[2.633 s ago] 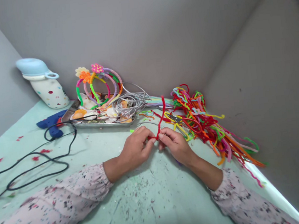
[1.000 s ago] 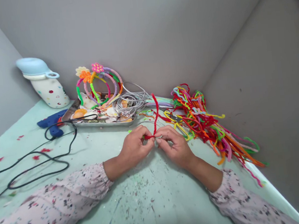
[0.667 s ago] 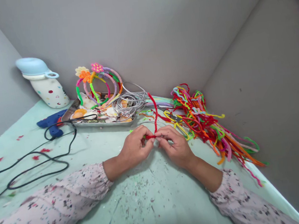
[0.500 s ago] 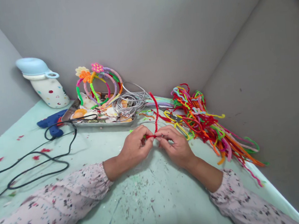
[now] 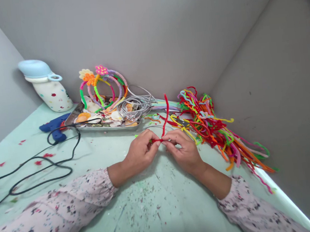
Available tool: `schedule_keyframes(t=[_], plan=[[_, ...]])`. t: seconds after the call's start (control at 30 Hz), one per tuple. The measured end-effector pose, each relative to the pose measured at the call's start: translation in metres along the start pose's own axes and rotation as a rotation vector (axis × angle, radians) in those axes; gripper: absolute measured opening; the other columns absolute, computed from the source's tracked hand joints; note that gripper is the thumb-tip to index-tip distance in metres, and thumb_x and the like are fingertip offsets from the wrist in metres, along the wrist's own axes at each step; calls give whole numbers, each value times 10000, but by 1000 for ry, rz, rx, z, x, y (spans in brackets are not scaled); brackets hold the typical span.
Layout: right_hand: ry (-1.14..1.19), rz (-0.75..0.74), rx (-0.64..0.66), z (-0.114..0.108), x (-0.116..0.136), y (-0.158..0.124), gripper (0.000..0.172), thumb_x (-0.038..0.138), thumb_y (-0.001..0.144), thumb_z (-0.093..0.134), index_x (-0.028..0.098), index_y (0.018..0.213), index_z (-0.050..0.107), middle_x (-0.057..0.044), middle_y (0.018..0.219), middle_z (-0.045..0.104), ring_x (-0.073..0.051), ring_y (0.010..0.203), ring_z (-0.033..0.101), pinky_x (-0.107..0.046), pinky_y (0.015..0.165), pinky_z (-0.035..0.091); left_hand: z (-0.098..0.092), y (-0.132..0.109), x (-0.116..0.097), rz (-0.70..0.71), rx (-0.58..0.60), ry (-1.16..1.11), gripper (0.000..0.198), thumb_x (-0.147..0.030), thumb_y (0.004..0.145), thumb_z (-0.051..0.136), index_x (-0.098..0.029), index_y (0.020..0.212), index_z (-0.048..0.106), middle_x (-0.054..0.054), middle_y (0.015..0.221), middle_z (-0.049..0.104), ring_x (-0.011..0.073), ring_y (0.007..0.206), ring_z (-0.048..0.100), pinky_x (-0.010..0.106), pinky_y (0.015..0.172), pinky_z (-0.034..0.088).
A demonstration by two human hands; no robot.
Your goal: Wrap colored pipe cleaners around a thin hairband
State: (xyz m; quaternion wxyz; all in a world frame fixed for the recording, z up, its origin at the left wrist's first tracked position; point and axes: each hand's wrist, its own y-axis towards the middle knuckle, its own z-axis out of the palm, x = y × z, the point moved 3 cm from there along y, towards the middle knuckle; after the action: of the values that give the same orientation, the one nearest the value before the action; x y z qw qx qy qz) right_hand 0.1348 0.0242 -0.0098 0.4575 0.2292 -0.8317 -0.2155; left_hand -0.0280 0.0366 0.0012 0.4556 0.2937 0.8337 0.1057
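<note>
A fuzzy red pipe cleaner [image 5: 166,114] is pinched between both hands above the table. Its free end rises upright, while a short red stretch lies level between my fingertips. My left hand [image 5: 142,149] grips the left part with thumb and forefinger; a bit of green shows beside these fingers. Close by, my right hand [image 5: 183,150] pinches the red stem where it turns upward. The fingers hide part of the pipe cleaner. Just beyond my right hand lie yellow-handled pliers [image 5: 181,121].
Colourful pipe cleaners [image 5: 214,128] are heaped at the right. A metal tray [image 5: 109,128] holds shells, coiled grey wire [image 5: 139,107] and flowered hoops [image 5: 103,86]. At left are a blue glue gun [image 5: 56,126], its black cord [image 5: 65,163] and a bottle [image 5: 48,86].
The upright end of the red pipe cleaner has swung to the right. Both hands keep their pinch in nearly the same place.
</note>
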Motion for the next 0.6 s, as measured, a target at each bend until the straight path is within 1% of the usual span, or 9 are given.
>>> schedule_keyframes(t=[0.17, 0.43, 0.6], plan=[[9, 36, 13, 0, 0, 0, 140, 255, 874, 579, 261, 982, 669, -48, 977, 614, -151, 750, 605, -305, 660, 550, 0, 0, 0, 17, -1, 3, 118, -216, 890, 477, -168, 798, 536, 8, 771, 530, 140, 720, 483, 278, 673, 387], [3, 76, 27, 0, 0, 1, 133, 276, 882, 566, 256, 963, 670, -50, 973, 617, -165, 788, 612, -310, 674, 553, 1, 0, 0, 32, -2, 22, 120, -224, 898, 470, -172, 815, 540, 16, 778, 531, 148, 728, 484, 281, 677, 391], [33, 99, 54, 0, 0, 1, 123, 279, 892, 554, 245, 954, 655, -44, 972, 598, -140, 728, 600, -288, 638, 541, 0, 0, -1, 39, 0, 36, 124, -221, 897, 465, -165, 819, 544, 21, 773, 524, 152, 728, 480, 284, 672, 393]])
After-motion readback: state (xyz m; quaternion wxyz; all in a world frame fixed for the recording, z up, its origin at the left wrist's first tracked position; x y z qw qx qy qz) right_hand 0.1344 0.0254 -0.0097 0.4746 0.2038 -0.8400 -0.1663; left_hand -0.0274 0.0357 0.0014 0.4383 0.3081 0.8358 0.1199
